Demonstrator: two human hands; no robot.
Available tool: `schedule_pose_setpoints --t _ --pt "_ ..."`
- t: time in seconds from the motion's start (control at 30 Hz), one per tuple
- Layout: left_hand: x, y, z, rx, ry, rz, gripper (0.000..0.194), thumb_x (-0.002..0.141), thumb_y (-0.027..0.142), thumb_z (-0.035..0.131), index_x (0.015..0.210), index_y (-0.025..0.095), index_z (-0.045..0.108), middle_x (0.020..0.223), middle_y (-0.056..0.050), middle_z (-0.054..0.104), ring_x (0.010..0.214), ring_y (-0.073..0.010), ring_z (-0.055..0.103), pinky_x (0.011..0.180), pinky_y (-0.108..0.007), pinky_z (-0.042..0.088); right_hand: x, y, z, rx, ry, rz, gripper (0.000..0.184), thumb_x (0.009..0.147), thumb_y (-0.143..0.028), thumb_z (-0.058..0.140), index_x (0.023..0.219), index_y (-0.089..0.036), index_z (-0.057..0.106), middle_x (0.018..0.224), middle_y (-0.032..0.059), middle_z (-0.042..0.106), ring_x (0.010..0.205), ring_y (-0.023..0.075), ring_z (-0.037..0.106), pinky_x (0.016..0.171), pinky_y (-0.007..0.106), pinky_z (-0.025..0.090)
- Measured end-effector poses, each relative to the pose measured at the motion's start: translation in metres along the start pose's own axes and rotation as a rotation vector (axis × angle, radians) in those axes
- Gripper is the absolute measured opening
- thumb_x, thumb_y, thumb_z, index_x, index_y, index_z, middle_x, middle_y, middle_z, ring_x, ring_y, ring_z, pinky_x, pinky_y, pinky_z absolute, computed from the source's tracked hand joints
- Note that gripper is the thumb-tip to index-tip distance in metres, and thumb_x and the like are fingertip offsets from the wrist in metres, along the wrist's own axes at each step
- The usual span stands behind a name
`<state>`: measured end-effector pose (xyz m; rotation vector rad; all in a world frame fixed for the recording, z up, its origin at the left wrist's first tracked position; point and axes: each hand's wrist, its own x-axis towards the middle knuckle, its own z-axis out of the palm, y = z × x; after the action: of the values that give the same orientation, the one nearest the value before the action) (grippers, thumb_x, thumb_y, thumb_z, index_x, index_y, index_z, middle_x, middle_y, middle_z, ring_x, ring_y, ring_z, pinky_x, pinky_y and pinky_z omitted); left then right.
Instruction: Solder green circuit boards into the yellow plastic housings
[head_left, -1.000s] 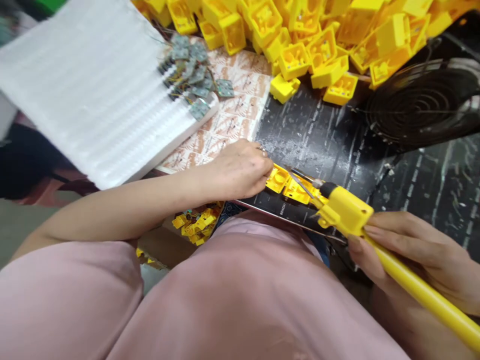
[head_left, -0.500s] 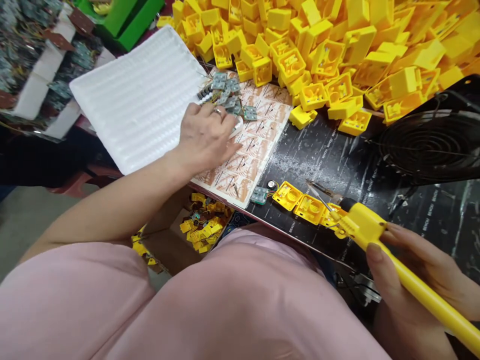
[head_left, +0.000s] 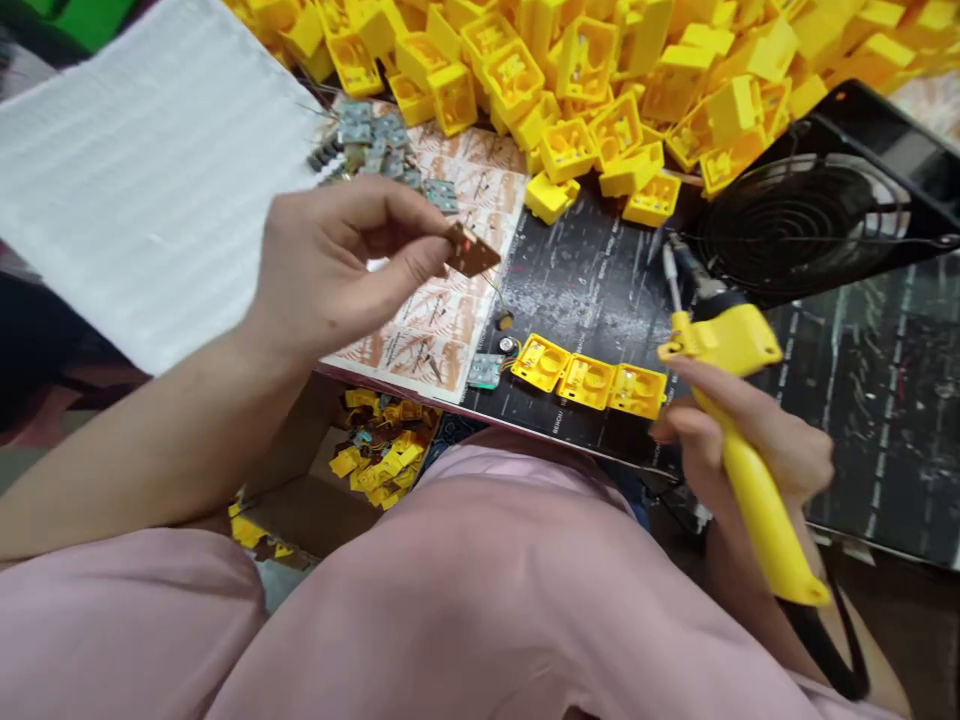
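Left hand [head_left: 337, 265] pinching small brown circuit board [head_left: 471, 250] between thumb and fingertips, raised above orange-printed paper sheet [head_left: 442, 340]. Right hand [head_left: 750, 440] clenched round yellow plastic soldering iron [head_left: 765, 520], tip clear of 3 open yellow plastic housings [head_left: 587, 382] lying in row on black bench mat [head_left: 600, 260].

The single head view looks forward and down from just above the person's pink-clad lap [head_left: 480, 610], close over the black bench mat [head_left: 592, 260], with the left hand [head_left: 337, 270] and right hand [head_left: 750, 440] both in frame.
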<state>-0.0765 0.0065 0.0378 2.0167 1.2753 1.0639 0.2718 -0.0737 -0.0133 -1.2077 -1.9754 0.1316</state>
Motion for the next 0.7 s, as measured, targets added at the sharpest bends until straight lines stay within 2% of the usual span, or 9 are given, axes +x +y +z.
schedule_pose_setpoints --t 0.07,0.1,0.17,0.27,0.33,0.43,0.5,0.57,0.7 --pt "-0.009 -0.004 0.026 -0.087 0.018 0.097 0.003 0.104 0.025 0.072 0.105 0.026 0.073 0.099 0.002 0.079 0.093 -0.0129 0.079 0.085 -0.031 0.068 0.008 0.001 0.006 -0.009 -0.068 -0.100 0.011 0.104 -0.026 0.069 0.114 -0.027 0.071 0.079 -0.0038 0.077 0.062 0.0123 0.074 0.064 0.022 0.059" --pt "-0.013 -0.008 0.035 -0.099 0.019 0.167 0.006 0.103 0.021 0.070 0.106 0.026 0.073 0.102 0.002 0.080 0.095 -0.0128 0.078 0.086 -0.030 0.068 0.011 0.002 0.009 -0.006 -0.102 -0.131 0.008 0.103 -0.025 0.070 0.112 -0.026 0.070 0.083 -0.0026 0.077 0.067 0.0133 0.075 0.066 0.023 0.060" --pt "-0.023 -0.017 0.047 -0.048 -0.019 0.324 0.013 0.100 0.013 0.068 0.107 0.023 0.072 0.108 -0.003 0.082 0.101 -0.0150 0.080 0.087 -0.029 0.067 0.012 0.008 0.016 0.013 -0.172 -0.160 0.016 0.102 -0.033 0.072 0.115 -0.026 0.066 0.090 0.0005 0.076 0.078 0.0182 0.077 0.078 0.032 0.064" --pt "-0.034 -0.024 0.046 0.150 -0.238 0.464 0.021 0.097 0.008 0.060 0.110 0.021 0.072 0.118 -0.008 0.083 0.110 -0.0190 0.081 0.095 -0.033 0.067 0.007 0.017 0.026 0.067 -0.231 -0.200 0.037 0.098 -0.044 0.076 0.125 -0.026 0.060 0.093 0.0019 0.073 0.085 0.0227 0.075 0.095 0.045 0.064" --pt "-0.036 -0.020 0.041 0.246 -0.287 0.448 0.024 0.097 0.009 0.057 0.111 0.022 0.072 0.121 -0.007 0.083 0.112 -0.0206 0.080 0.099 -0.038 0.066 0.003 0.020 0.031 0.093 -0.226 -0.201 0.038 0.098 -0.040 0.076 0.129 -0.026 0.058 0.094 0.0010 0.072 0.084 0.0216 0.073 0.099 0.046 0.062" --pt "-0.030 -0.005 0.041 0.334 -0.211 0.349 0.017 0.100 0.020 0.061 0.113 0.022 0.072 0.112 -0.008 0.083 0.106 -0.0228 0.079 0.097 -0.042 0.064 0.001 0.020 0.034 0.105 -0.198 -0.192 0.040 0.097 -0.034 0.078 0.131 -0.027 0.058 0.095 0.0005 0.073 0.086 0.0218 0.073 0.101 0.044 0.061" --pt "-0.023 0.004 0.051 0.404 -0.211 0.305 0.019 0.101 0.032 0.063 0.110 0.020 0.074 0.109 -0.009 0.081 0.103 -0.0261 0.077 0.096 -0.046 0.060 0.001 0.019 0.034 0.099 -0.187 -0.195 0.041 0.096 -0.036 0.079 0.131 -0.026 0.058 0.100 0.0025 0.074 0.092 0.0236 0.075 0.100 0.046 0.062" --pt "-0.017 0.008 0.067 0.482 -0.251 0.278 0.029 0.099 0.042 0.063 0.109 0.018 0.076 0.110 -0.011 0.079 0.105 -0.0305 0.074 0.097 -0.050 0.057 0.001 0.018 0.032 0.071 -0.186 -0.206 0.040 0.098 -0.038 0.078 0.130 -0.024 0.058 0.103 0.0049 0.076 0.093 0.0246 0.076 0.100 0.048 0.063" --pt "-0.007 0.002 0.097 0.512 -0.306 0.231 0.031 0.099 0.039 0.058 0.104 0.017 0.079 0.109 -0.013 0.079 0.108 -0.0342 0.072 0.096 -0.053 0.054 0.002 0.013 0.025 0.019 -0.127 -0.228 0.037 0.097 -0.034 0.079 0.126 -0.022 0.060 0.100 0.0041 0.079 0.086 0.0228 0.078 0.093 0.046 0.067"
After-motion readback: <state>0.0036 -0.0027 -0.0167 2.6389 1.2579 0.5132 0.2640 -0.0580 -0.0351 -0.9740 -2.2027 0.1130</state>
